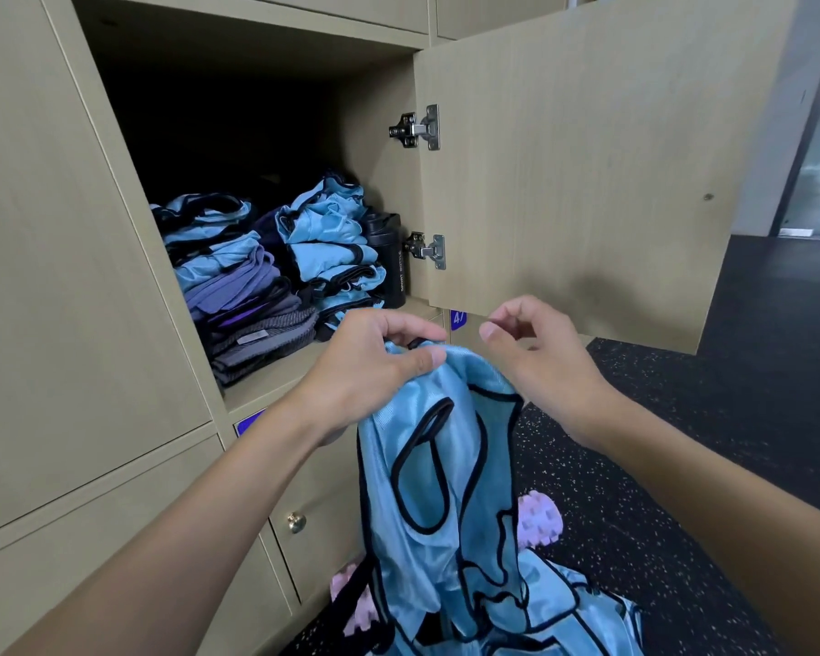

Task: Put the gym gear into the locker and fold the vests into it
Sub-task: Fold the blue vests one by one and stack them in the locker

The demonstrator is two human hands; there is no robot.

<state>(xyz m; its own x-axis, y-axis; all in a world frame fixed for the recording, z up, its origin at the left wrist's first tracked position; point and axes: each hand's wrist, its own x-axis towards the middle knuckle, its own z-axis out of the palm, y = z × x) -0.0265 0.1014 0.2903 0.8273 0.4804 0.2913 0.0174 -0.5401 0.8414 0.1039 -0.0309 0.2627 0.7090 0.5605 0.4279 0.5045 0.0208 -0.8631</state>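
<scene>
Nearest, more vests (588, 622) lay heaped on the floor beside a pink roller (540, 518), and one blue vest (436, 475) dangled above them, pinched at its top by the left hand (375, 362), thumb pressed over the cloth. The right hand (536, 343) hovered just to its right, fingers loosely curled and holding nothing; it would do best to take the other shoulder, shake the vest flat and fold evenly. Farther off, the open locker (275, 385) held folded stacks (332, 248) and a bottle (389, 258)
</scene>
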